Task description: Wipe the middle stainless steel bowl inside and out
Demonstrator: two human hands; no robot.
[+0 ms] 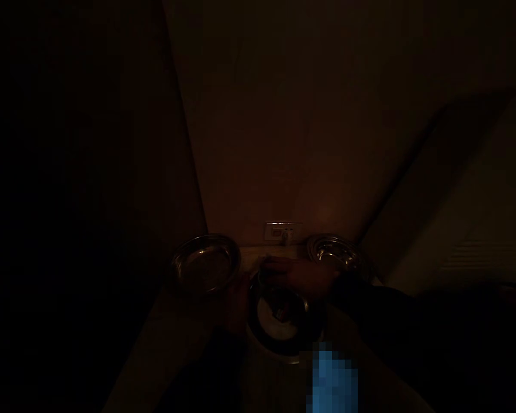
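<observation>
The right hand (300, 277) is at the dark-rimmed round vessel's (270, 326) twelve o'clock, left hand (239, 298) at ten; fingers' grip I cannot tell.

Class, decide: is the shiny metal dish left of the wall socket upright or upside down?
Upright: the shiny metal dish faces up, its hollow inside showing within the rim.
</observation>
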